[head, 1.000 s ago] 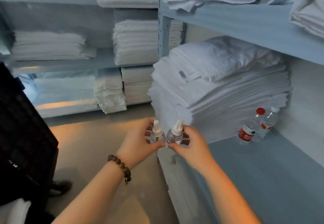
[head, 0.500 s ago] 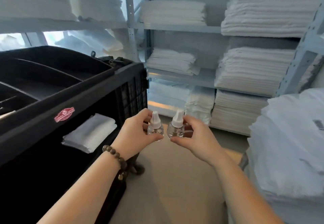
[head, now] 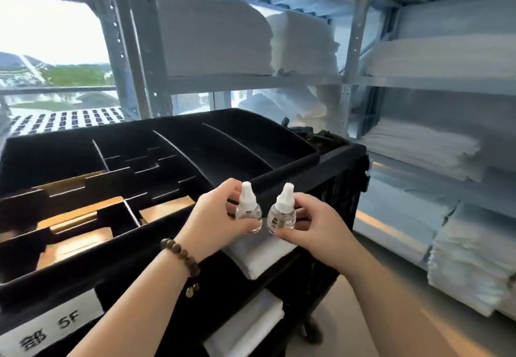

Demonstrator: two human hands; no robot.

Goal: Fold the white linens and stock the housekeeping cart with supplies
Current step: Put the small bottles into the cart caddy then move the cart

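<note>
The left bottle [head: 248, 212], small, clear and white-capped, is pinched upright between the thumb and curled fingers of my left hand [head: 216, 218]. The right bottle [head: 281, 216], its twin, is pinched the same way by my right hand [head: 321, 229]. The two bottles are just beside each other, at the near rim of the black housekeeping cart [head: 343, 178]. Its top tray [head: 212, 144] is split into compartments by dividers. The cart's shelves below my hands hold folded white linens [head: 259, 257]. Behind and to the right, metal shelving [head: 251, 83] carries more white stacks.

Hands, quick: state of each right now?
Left hand: grips the left small clear white-capped bottle.
Right hand: grips the right small clear white-capped bottle.
</note>
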